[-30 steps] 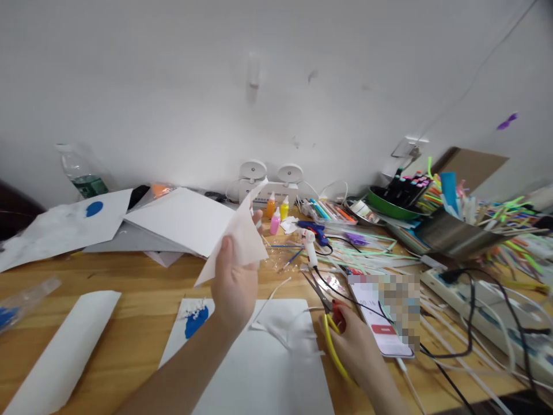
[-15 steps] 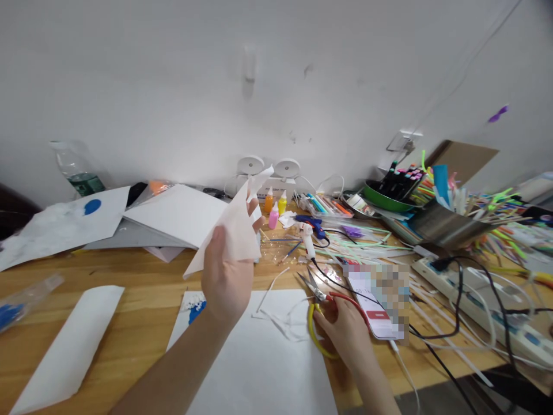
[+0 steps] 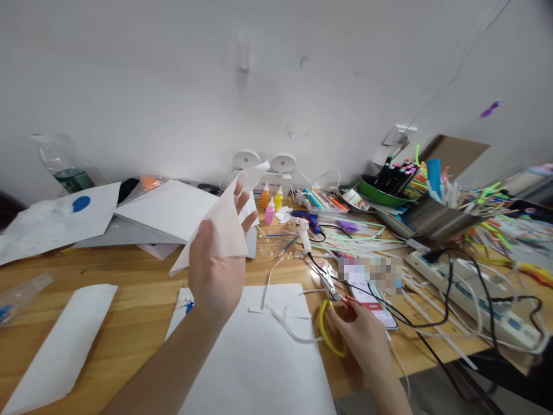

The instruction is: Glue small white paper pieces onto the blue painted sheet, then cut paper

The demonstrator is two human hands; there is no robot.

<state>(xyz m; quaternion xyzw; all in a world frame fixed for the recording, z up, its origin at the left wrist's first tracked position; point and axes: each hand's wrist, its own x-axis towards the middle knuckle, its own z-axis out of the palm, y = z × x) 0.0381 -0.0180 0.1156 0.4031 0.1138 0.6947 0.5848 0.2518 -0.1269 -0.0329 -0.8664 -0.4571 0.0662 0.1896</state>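
Observation:
My left hand (image 3: 218, 271) is raised over the table, thumb in front and fingers behind, gripping a piece of white paper (image 3: 224, 225). At the right, my right hand (image 3: 358, 328) has hold of scissors (image 3: 330, 288) by their red and yellow handles, low over the wood. The scissor blades point away and look nearly together. A large white sheet (image 3: 259, 363) lies below and between both hands, with thin paper strips (image 3: 289, 331) on it. A phone (image 3: 371, 300) lies just beyond my right hand, partly covered by it.
Left, a curled white paper piece (image 3: 64, 351) lies on the table. Behind are stacked white boards (image 3: 168, 207), small paint bottles (image 3: 270, 212) and a white glue gun (image 3: 304, 235). A power strip (image 3: 470, 305) with black and white cables runs along the right.
My right hand has lifted the scissors slightly and drawn them right and nearer; the blades have swung and come closer together. My left hand still grips the paper.

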